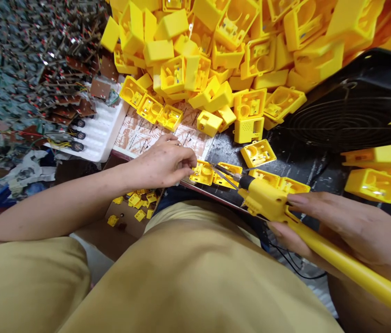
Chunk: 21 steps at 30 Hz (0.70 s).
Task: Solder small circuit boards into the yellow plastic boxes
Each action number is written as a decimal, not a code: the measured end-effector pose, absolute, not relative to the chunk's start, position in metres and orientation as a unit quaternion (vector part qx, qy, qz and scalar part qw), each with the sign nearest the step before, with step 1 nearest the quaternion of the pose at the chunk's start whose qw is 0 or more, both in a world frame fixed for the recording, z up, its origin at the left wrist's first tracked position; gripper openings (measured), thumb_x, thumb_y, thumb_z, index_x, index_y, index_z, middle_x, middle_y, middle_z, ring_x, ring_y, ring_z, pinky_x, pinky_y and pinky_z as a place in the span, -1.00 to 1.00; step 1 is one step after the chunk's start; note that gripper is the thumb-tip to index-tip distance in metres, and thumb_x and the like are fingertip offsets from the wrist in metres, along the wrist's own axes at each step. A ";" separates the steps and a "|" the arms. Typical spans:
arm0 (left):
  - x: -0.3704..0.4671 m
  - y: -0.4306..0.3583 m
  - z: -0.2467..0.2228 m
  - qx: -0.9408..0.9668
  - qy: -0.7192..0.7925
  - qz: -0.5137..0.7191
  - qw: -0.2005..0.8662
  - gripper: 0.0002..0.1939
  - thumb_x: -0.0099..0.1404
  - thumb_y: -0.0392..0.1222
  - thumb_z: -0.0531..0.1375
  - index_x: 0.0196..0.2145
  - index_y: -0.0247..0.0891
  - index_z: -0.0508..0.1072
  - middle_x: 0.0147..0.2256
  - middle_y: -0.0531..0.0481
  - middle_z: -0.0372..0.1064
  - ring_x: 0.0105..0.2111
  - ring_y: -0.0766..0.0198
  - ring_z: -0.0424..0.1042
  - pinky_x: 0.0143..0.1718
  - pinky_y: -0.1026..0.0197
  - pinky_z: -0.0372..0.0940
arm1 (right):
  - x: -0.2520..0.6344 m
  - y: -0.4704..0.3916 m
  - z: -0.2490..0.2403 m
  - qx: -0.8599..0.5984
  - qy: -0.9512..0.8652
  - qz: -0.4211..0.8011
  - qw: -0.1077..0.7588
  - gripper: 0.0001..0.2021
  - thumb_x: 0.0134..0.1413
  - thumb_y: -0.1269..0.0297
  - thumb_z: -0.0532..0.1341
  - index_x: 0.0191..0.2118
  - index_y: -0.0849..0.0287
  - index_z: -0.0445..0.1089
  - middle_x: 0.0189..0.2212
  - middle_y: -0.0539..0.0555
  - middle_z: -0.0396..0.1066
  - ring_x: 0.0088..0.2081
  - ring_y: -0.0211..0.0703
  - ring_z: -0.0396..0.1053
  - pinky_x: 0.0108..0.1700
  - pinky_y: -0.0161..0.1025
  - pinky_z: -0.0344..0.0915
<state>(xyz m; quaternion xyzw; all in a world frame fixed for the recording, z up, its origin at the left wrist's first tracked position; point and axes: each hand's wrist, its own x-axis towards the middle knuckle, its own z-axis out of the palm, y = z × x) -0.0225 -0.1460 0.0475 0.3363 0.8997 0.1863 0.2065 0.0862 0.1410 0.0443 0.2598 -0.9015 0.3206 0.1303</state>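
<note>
A black bench (pixel 226 149) is bearing open yellow cases (pixel 203 172). Left hand (pixel 168 161) is curling beside one, hold unclear; right hand (pixel 351 222) is gripping a soldering gun (pixel 268 200).

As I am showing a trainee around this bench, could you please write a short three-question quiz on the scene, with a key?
1. Multiple choice: what does the right hand hold?
A a black cable
B a yellow tool
C a sheet of paper

2. True or false: the case at the fingertips of the left hand lies open.

3. Fill the gap: in the picture, the white tray lies to the ____ of the black grille.

Key: 1 B; 2 true; 3 left.
</note>
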 end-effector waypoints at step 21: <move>-0.034 -0.112 0.059 0.326 0.927 -0.011 0.187 -0.78 0.15 -0.20 0.11 -0.40 -0.25 0.56 -0.50 -0.02 0.48 -0.44 0.20 0.44 -0.37 0.21 0.18 | 0.090 0.113 0.041 0.324 -0.877 0.310 0.174 -0.74 0.02 0.44 0.40 -0.19 0.14 0.37 -0.35 0.02 0.54 -0.30 -0.20 0.53 -0.26 -0.28 0.52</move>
